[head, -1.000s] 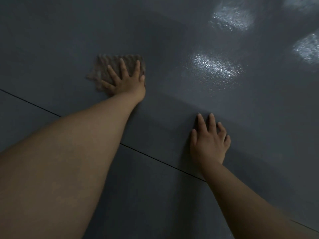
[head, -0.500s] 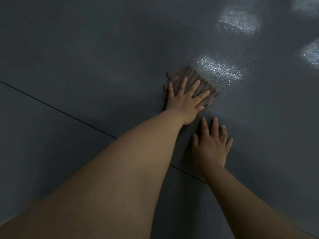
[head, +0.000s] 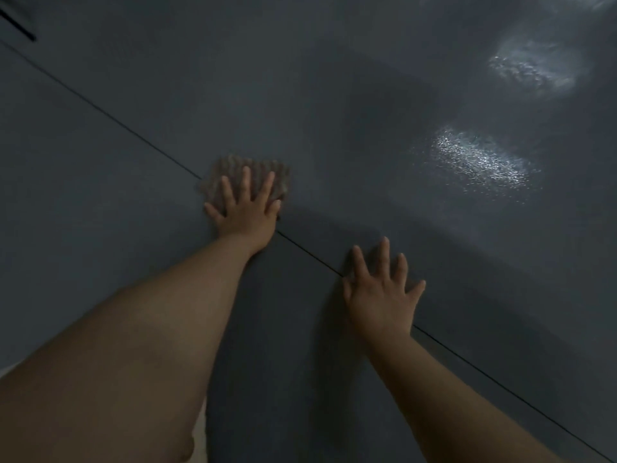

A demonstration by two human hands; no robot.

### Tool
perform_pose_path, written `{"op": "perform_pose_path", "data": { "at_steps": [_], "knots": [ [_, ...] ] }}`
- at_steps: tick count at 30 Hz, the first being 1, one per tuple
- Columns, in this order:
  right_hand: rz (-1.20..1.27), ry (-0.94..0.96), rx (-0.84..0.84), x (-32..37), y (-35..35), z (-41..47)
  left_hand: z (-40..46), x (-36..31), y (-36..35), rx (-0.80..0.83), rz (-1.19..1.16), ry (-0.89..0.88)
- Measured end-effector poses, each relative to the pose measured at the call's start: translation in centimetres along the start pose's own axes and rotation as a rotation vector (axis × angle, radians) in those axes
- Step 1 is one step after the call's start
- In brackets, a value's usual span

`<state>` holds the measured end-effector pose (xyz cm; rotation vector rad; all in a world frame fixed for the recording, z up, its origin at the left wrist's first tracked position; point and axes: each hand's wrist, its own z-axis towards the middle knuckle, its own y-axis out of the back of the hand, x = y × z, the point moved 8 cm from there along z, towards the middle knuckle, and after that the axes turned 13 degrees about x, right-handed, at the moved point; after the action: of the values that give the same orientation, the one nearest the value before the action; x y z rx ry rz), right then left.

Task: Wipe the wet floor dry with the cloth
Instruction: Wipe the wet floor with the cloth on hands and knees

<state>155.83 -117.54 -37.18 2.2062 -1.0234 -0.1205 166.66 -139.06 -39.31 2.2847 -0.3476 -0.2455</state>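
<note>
Dim, dark grey floor (head: 100, 228), crossed by a thin dark seam (head: 110, 116) running diagonally from the upper left down toward the lower right edge. Short black mark (head: 18, 25) up in the far left corner of the view.

Left of centre: cloth (head: 233, 170), brownish and ribbed, spread flat on the floor right over the seam. Pinned under the left hand (head: 245, 212), pressed palm-down with fingers straight and fanned apart, nothing curled around the fabric. Fingertips reached about halfway up the cloth, so its far edge and both far corners stuck out beyond them; thumb splayed off to the left, just past the cloth's near left corner; heel of the hand sat at the cloth's near edge, on or close to bare floor. Left forearm stretched in from the lower left.

Right of that, nearer the person: right hand (head: 380, 295), flat on bare floor with fingers straight and spread, holding nothing, set astride the same seam and well apart from the cloth.

Farther right and away: two bright, speckled patches of reflected light (head: 480, 158) on glossy floor, one nearer, one fainter toward the upper right corner. Both well clear of the cloth.
</note>
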Motion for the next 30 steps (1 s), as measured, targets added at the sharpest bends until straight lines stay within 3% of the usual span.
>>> {"op": "perform_pose_path", "data": {
  "at_steps": [4, 7, 10, 15, 17, 23, 30],
  "knots": [
    [0.021, -0.018, 0.027, -0.7, -1.1, -0.4, -2.1, 7.6, -1.1, -0.012, -0.240, 0.283],
    [0.019, 0.005, 0.008, -1.3, -0.8, -0.4, -3.5, 8.4, -2.2, -0.006, -0.308, 0.364],
    [0.055, 0.011, 0.005, -1.1, -0.8, -0.4, -4.7, 5.2, -3.2, -0.009, -0.247, 0.271],
    [0.044, -0.013, -0.001, -1.2, -0.9, -0.5, -9.3, -5.0, -8.1, 0.085, 0.124, -0.232],
    [0.034, -0.009, -0.006, -1.2, -1.0, -0.3, -10.2, -7.1, -9.5, 0.134, 0.216, -0.344],
    [0.055, -0.024, -0.035, -1.4, -0.8, -0.1, -8.1, -6.0, -8.2, 0.116, 0.229, -0.393],
    [0.038, -0.036, -0.064, -1.3, -1.0, 0.0, -5.8, -3.9, -5.8, 0.035, 0.137, -0.269]
  ]
}}
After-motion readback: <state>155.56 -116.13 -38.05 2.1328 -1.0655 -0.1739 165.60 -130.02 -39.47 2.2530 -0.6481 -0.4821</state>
